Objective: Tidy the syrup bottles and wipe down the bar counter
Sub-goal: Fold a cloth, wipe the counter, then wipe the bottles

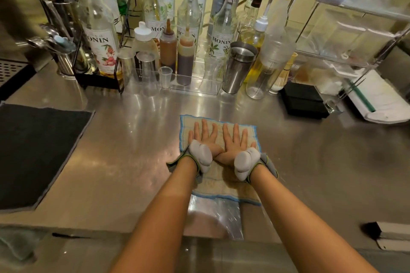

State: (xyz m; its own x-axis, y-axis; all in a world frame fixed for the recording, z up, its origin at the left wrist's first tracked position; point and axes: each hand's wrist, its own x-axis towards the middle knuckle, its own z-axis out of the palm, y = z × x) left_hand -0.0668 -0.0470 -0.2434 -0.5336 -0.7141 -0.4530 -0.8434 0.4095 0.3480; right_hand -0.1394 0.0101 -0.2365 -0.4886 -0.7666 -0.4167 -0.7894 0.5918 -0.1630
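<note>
Both hands flat now, left hand (203, 137) and right hand (235, 139), fingers spread, pressing the blue-edged cloth (218, 188) onto the steel counter (133, 135).

left hand (203, 138) flat on cloth (218, 186) | right hand (235, 141) flat beside

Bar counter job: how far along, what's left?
Done, apparently: the syrup bottles stand upright in a row along the back wall. In hand: left hand and right hand press flat, fingers straight, on the cloth mid-counter; a wet streak trails toward the near edge. Left: most of the steel counter, on both sides of the cloth, shows no wipe trail.
</note>
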